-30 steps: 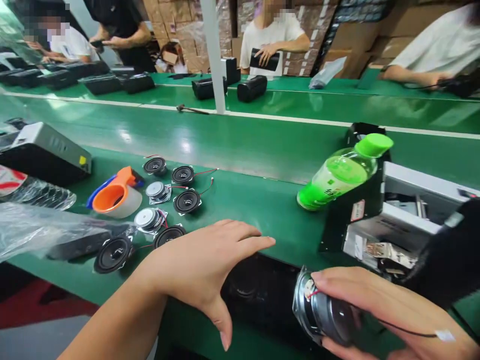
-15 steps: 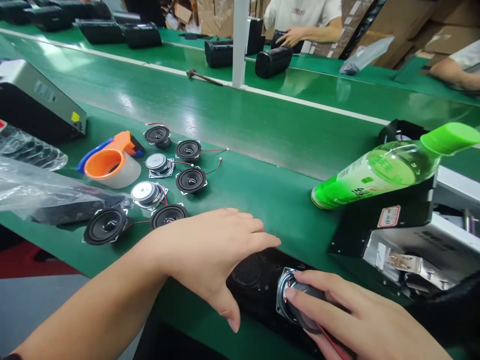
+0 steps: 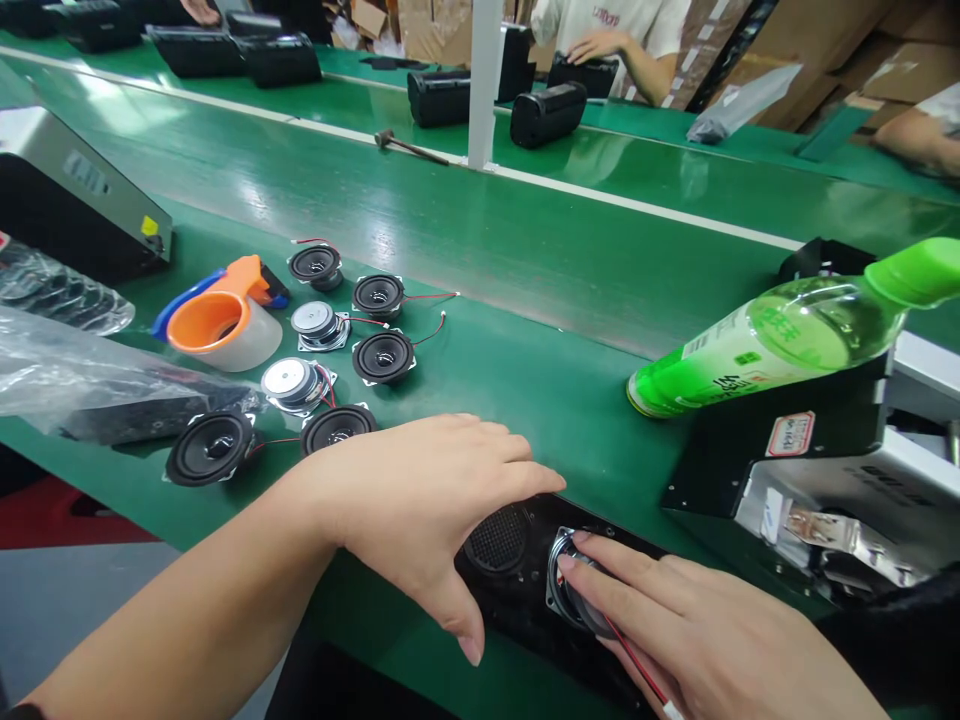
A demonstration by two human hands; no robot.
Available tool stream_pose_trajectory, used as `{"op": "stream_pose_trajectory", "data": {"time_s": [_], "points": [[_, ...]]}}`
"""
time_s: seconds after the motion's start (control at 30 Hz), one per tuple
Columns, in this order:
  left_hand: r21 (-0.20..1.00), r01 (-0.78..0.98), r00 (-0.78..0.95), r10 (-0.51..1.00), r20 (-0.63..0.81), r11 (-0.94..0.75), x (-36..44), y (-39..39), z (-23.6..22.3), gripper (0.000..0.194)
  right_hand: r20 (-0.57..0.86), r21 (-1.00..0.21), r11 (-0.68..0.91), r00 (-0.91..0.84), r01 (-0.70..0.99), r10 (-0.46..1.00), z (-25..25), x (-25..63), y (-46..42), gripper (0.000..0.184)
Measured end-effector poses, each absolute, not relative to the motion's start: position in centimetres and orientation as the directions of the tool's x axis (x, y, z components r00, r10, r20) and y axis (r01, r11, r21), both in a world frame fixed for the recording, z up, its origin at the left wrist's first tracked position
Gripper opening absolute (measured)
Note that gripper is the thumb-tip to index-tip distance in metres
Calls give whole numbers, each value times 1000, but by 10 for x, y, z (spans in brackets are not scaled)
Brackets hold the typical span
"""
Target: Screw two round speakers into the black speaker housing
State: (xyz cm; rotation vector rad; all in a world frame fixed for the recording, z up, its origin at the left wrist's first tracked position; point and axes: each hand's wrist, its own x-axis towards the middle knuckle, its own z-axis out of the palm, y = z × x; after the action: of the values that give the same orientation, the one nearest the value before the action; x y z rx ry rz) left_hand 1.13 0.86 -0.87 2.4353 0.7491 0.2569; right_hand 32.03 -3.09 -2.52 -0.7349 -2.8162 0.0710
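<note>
My left hand (image 3: 420, 505) lies over the left end of a black speaker housing (image 3: 517, 580) at the near edge of the green bench, fingers stretched on top and thumb down its front. My right hand (image 3: 697, 630) presses a round metal-backed speaker driver (image 3: 574, 590) into the housing's opening, fingers laid over it. A red and black wire (image 3: 634, 665) trails from the driver under that hand. A round grille (image 3: 497, 540) shows in the housing between the two hands.
Several loose speaker drivers (image 3: 382, 357) lie left of centre, beside an orange tape dispenser (image 3: 217, 320) and a plastic bag (image 3: 82, 385). A green bottle (image 3: 780, 340) leans on a black and metal machine (image 3: 825, 470) at right. Beyond the conveyor (image 3: 465, 240), other people handle black speakers (image 3: 547, 112).
My right hand carried the driver from the right down onto the housing and now presses it into the opening. My left hand stayed on the housing. The view tilted downward.
</note>
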Motion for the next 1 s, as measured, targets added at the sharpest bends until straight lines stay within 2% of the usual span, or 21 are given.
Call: {"op": "stream_pose_trajectory", "data": {"time_s": [0.37,0.57,1.0], "points": [[597,452,822,569,8,-662,10,9,-11,107,236,-147,847,-813,511,532,-22,326,-32,33],[595,460,820,572,-1,-659,10,9,-9,106,223,-186,865,-837,467,500,-21,329,-30,30],[617,452,811,584,15,-644,10,9,-11,108,230,-246,817,-787,522,572,-22,322,-31,30]]}}
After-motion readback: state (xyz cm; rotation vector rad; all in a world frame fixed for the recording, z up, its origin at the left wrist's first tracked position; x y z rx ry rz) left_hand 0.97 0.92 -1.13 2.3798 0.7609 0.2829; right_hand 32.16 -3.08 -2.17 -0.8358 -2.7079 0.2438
